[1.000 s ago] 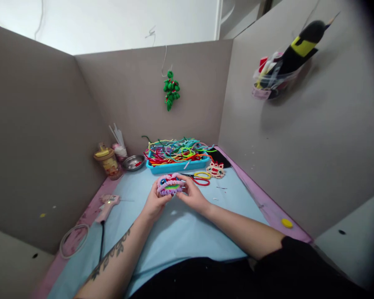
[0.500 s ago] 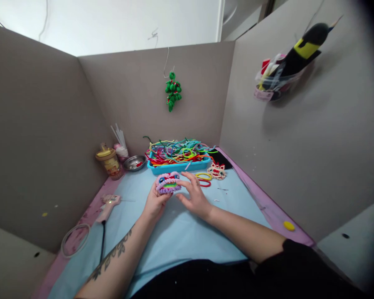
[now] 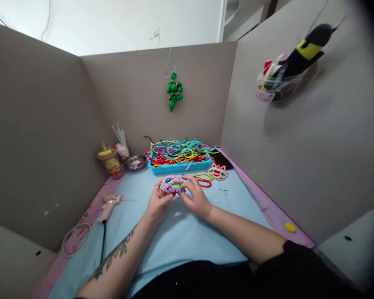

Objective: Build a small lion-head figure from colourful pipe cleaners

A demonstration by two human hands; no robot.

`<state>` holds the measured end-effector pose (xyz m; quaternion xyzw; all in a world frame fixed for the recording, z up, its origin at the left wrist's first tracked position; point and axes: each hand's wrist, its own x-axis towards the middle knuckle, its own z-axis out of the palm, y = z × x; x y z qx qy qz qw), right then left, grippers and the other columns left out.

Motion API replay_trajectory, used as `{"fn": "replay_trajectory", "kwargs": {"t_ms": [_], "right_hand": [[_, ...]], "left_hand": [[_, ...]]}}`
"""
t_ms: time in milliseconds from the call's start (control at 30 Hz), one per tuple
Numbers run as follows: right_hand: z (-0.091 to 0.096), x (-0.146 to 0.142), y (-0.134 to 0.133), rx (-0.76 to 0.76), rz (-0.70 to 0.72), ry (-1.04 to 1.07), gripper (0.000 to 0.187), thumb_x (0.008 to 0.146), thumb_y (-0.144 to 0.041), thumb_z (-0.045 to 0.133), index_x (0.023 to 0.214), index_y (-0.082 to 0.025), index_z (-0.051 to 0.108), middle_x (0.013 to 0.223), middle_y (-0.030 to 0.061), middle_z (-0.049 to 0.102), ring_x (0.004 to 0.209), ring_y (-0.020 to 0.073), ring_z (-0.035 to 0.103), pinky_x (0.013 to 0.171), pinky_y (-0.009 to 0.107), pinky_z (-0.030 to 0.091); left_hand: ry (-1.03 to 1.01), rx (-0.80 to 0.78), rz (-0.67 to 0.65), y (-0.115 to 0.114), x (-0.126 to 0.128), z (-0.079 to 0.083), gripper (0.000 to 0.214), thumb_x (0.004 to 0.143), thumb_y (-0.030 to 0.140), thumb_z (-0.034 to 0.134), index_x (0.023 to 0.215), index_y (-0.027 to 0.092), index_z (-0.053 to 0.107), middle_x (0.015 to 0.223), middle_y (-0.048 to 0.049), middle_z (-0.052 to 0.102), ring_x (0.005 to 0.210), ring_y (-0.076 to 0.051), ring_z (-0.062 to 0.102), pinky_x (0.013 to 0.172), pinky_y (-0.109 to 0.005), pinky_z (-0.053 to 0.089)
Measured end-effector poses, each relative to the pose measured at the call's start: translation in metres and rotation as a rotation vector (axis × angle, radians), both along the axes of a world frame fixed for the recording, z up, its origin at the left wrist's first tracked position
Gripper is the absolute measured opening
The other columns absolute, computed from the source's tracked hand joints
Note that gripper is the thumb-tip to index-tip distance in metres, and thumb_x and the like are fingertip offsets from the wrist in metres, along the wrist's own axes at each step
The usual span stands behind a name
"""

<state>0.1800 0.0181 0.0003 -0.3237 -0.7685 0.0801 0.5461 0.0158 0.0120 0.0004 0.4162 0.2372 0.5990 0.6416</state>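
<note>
Between both hands, above the blue table cover [image 3: 180,236], is a small purple lion-head figure [image 3: 172,184] of fuzzy craft stems, with a blue eye and a green-and-yellow mouth. My left hand [image 3: 158,202] is closed round its left side, thumb underneath. My right hand [image 3: 197,197] pinches its right edge between thumb and fingers. The figure is tilted, and my right fingers hide part of it. Just beyond my right hand lie scissors [image 3: 205,177] with one yellow and one red handle loop. A cream-and-red lion-head figure [image 3: 217,171] rests further right.
A blue tray [image 3: 180,167] of colourful fuzzy stems stands at the back. Left of it are a metal bowl [image 3: 135,162] and a lidded cup [image 3: 110,162]. A corded pink glue gun [image 3: 109,207] lies left. Grey partitions [image 3: 158,108] enclose the table; a yellow disc [image 3: 290,227] sits right.
My right hand, open beside the purple figure before, has closed on its right edge. The figure has turned and shifted slightly right, and its second eye no longer shows clearly.
</note>
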Motion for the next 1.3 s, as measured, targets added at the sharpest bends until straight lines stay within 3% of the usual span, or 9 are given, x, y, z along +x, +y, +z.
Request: {"fn": "replay_trajectory", "kwargs": {"t_ms": [367, 533, 733, 1033, 1300], "right_hand": [[0.003, 0.002, 0.001, -0.002, 0.018, 0.008, 0.007, 0.082, -0.018, 0.055, 0.088, -0.021, 0.055, 0.114, 0.0103, 0.051, 0.111, 0.0231, 0.05, 0.095, 0.043, 0.04], [0.003, 0.003, 0.0, -0.02, 0.08, -0.007, 0.016, 0.08, -0.021, 0.059, 0.095, -0.022, 0.056, 0.116, 0.0105, 0.05, 0.113, 0.0236, 0.049, 0.096, 0.043, 0.04], [0.001, 0.004, -0.002, 0.022, 0.082, -0.061, 0.023, 0.079, -0.024, 0.06, 0.101, -0.023, 0.055, 0.119, 0.0109, 0.049, 0.115, 0.0248, 0.047, 0.096, 0.045, 0.04], [0.002, -0.005, -0.006, 0.101, -0.043, -0.102, 0.015, 0.078, -0.025, 0.06, 0.092, -0.021, 0.059, 0.121, 0.0108, 0.047, 0.116, 0.0267, 0.043, 0.098, 0.048, 0.036], [0.001, -0.004, -0.006, 0.117, -0.027, -0.151, 0.014, 0.078, -0.018, 0.057, 0.09, -0.023, 0.059, 0.124, 0.0093, 0.048, 0.118, 0.0264, 0.041, 0.099, 0.049, 0.035]], "left_hand": [[-0.008, 0.027, 0.003, 0.001, -0.001, 0.0, 0.065, 0.058, 0.023, 0.083, 0.114, 0.021, 0.051, 0.111, -0.0064, 0.064, 0.1, -0.021, 0.061, 0.093, -0.033, 0.043], [-0.067, 0.036, 0.003, -0.001, -0.003, 0.004, 0.058, 0.062, 0.023, 0.08, 0.113, 0.02, 0.053, 0.112, -0.0069, 0.063, 0.103, -0.021, 0.06, 0.091, -0.031, 0.045], [-0.12, 0.015, -0.077, 0.001, -0.008, 0.008, 0.056, 0.064, 0.035, 0.078, 0.112, 0.016, 0.057, 0.108, -0.0104, 0.066, 0.102, -0.026, 0.061, 0.093, -0.038, 0.045], [-0.157, -0.039, -0.081, 0.002, -0.008, 0.007, 0.048, 0.066, 0.029, 0.076, 0.11, 0.015, 0.06, 0.104, -0.0085, 0.068, 0.103, -0.025, 0.061, 0.094, -0.037, 0.046], [-0.208, -0.1, -0.044, 0.003, -0.01, 0.003, 0.041, 0.066, 0.023, 0.076, 0.104, 0.015, 0.062, 0.1, -0.0064, 0.069, 0.095, -0.019, 0.063, 0.086, -0.028, 0.049]]}}
